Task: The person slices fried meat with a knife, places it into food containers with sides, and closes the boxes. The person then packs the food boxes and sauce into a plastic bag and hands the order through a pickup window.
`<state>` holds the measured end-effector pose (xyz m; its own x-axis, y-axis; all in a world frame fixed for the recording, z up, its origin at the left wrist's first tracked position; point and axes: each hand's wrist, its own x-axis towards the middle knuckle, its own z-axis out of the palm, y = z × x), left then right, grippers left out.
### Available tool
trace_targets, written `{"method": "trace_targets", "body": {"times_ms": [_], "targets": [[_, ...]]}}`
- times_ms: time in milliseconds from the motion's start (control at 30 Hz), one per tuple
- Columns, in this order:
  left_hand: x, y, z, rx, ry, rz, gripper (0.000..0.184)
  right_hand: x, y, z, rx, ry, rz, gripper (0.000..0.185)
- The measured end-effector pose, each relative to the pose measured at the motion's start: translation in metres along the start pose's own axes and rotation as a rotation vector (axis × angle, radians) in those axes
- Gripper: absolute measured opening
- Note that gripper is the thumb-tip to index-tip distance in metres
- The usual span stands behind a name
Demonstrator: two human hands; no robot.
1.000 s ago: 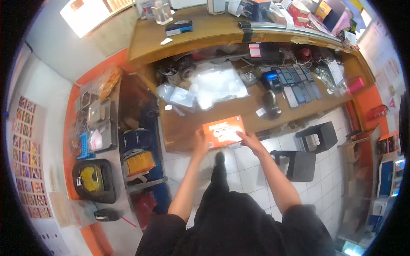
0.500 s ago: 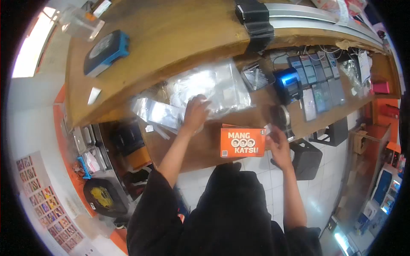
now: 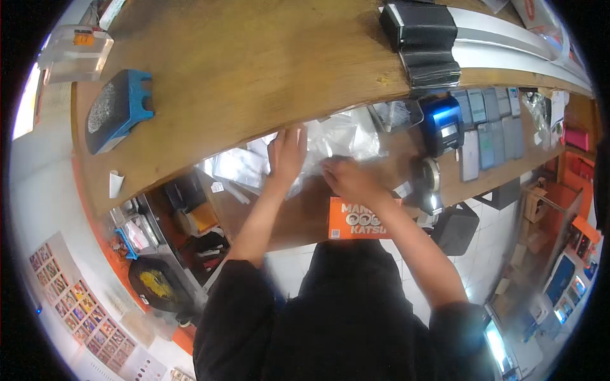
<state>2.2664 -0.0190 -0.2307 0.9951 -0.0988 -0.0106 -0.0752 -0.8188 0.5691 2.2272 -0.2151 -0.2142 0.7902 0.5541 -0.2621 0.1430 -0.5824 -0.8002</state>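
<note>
My left hand (image 3: 288, 152) rests on clear plastic bags (image 3: 346, 136) on the lower desk, its fingers stretched forward and partly under the upper shelf's edge. Just right of it, my right hand (image 3: 351, 180) is at the near edge of the same bags with its fingers bent; what they hold, if anything, is hidden. Below my right wrist lies an orange box (image 3: 356, 227) with white lettering, at the desk's front edge, partly covered by the forearm. More clear plastic packets (image 3: 238, 166) lie to the left of my left hand.
Above the desk juts a wooden shelf (image 3: 254, 70) with a blue and black object (image 3: 119, 111) on it. To the right are a black and blue device (image 3: 443, 126), a round metallic object (image 3: 431, 174) and several phones (image 3: 486, 145). Dark stools (image 3: 455, 230) stand below.
My right hand has moved from the orange box's right side across to the plastic bags. My left hand reaches slightly farther forward. The view has shifted closer to the upper shelf.
</note>
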Motion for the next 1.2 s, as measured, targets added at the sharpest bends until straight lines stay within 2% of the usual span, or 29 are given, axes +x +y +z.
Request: {"method": "trace_targets", "body": {"times_ms": [33, 67, 100, 133, 167, 200, 233, 267, 333, 367, 400, 433, 467, 500, 533, 567, 633, 667, 700, 733, 767, 867, 900, 967, 1000, 1067, 1100, 1167, 1200], "targets": [[0.0, 0.009, 0.003, 0.039, 0.062, -0.207, 0.013, 0.007, 0.014, 0.017, -0.046, 0.116, -0.136, 0.03], [0.0, 0.022, 0.004, -0.169, 0.079, -0.323, 0.016, 0.014, 0.027, 0.028, -0.041, 0.116, -0.133, 0.03], [-0.001, 0.016, 0.011, -0.166, 0.077, -0.321, 0.016, 0.023, 0.04, 0.037, -0.278, 0.008, -0.138, 0.033], [-0.004, 0.006, 0.022, -0.104, 0.044, -0.169, 0.019, 0.028, 0.046, 0.041, -0.516, -0.1, -0.141, 0.036], [-0.008, -0.004, 0.033, -0.044, 0.011, -0.02, 0.023, 0.027, 0.05, 0.046, -0.514, -0.1, -0.142, 0.036], [-0.009, -0.008, 0.033, -0.011, 0.019, 0.084, 0.026, 0.027, 0.052, 0.046, -0.492, 0.034, -0.179, 0.038], [-0.006, -0.014, 0.034, -0.014, 0.021, 0.086, 0.026, 0.027, 0.056, 0.044, -0.469, 0.169, -0.215, 0.041], [-0.006, -0.02, 0.034, -0.094, 0.009, 0.163, 0.021, 0.024, 0.061, 0.043, -0.471, 0.167, -0.208, 0.041], [-0.01, -0.031, 0.031, -0.18, -0.012, 0.231, 0.017, 0.021, 0.058, 0.032, -0.502, 0.045, -0.197, 0.043], [-0.008, -0.038, 0.029, -0.226, -0.137, 0.145, 0.015, 0.019, 0.054, 0.027, -0.512, 0.001, -0.195, 0.044], [0.0, -0.043, 0.028, -0.272, -0.255, 0.065, 0.017, 0.025, 0.039, 0.011, -0.407, -0.135, -0.127, 0.044], [0.003, -0.053, 0.033, -0.273, -0.253, 0.064, 0.017, 0.027, 0.031, 0.005, -0.295, -0.274, -0.056, 0.044], [0.004, -0.062, 0.04, -0.242, -0.154, 0.113, 0.015, 0.026, 0.033, 0.015, -0.294, -0.28, -0.056, 0.044], [0.006, -0.067, 0.045, -0.208, -0.052, 0.168, 0.014, 0.027, 0.043, 0.03, -0.237, -0.187, -0.1, 0.043], [0.014, -0.048, 0.025, -0.068, -0.125, 0.177, 0.02, 0.028, 0.043, 0.036, -0.176, -0.095, -0.142, 0.042], [0.013, -0.033, 0.014, -0.068, -0.133, 0.18, 0.02, 0.026, 0.043, 0.042, -0.171, -0.092, -0.136, 0.042], [0.012, -0.004, -0.002, -0.199, -0.108, -0.008, 0.022, 0.033, 0.033, 0.039, -0.514, 0.297, -0.382, 0.037], [0.008, 0.009, -0.013, -0.188, -0.131, -0.052, 0.023, 0.033, 0.03, 0.038, -0.512, 0.3, -0.383, 0.037], [0.002, 0.026, -0.031, -0.185, -0.128, -0.048, 0.023, 0.034, 0.029, 0.037, -0.478, 0.137, -0.28, 0.04], [-0.007, 0.045, -0.053, -0.207, -0.253, -0.118, 0.021, 0.034, 0.028, 0.036, -0.441, -0.026, -0.178, 0.043], [-0.019, 0.063, -0.073, -0.226, -0.378, -0.188, 0.023, 0.036, 0.031, 0.04, -0.44, -0.022, -0.182, 0.043], [-0.065, 0.1, -0.139, -0.367, -0.404, -0.072, 0.035, 0.048, 0.047, 0.046, -0.458, 0.093, -0.315, 0.044], [-0.078, 0.11, -0.167, -0.424, -0.392, -0.023, 0.041, 0.051, 0.05, 0.04, -0.355, -0.054, -0.26, 0.044], [-0.099, 0.133, -0.221, -0.536, -0.47, -0.093, 0.042, 0.055, 0.054, 0.027, -0.147, -0.351, -0.159, 0.042], [-0.108, 0.137, -0.237, -0.519, -0.457, -0.087, 0.042, 0.046, 0.032, 0.014, 0.061, -0.397, -0.104, 0.044], [-0.13, 0.15, -0.26, -0.86, -0.303, 0.005, 0.032, 0.011, -0.027, -0.014, 0.746, -0.443, 0.05, 0.048], [-0.148, 0.16, -0.265, -0.846, -0.281, 0.008, 0.032, -0.008, -0.064, -0.03, 1.05, -0.48, 0.114, 0.05], [-0.178, 0.185, -0.27, -0.815, 0.153, -0.575, 0.024, -0.051, -0.123, -0.064, 1.514, -0.539, 0.19, 0.055], [-0.184, 0.195, -0.272, -0.84, 0.171, -0.548, 0.025, -0.072, -0.141, -0.081, 1.675, -0.571, 0.188, 0.057]]}}
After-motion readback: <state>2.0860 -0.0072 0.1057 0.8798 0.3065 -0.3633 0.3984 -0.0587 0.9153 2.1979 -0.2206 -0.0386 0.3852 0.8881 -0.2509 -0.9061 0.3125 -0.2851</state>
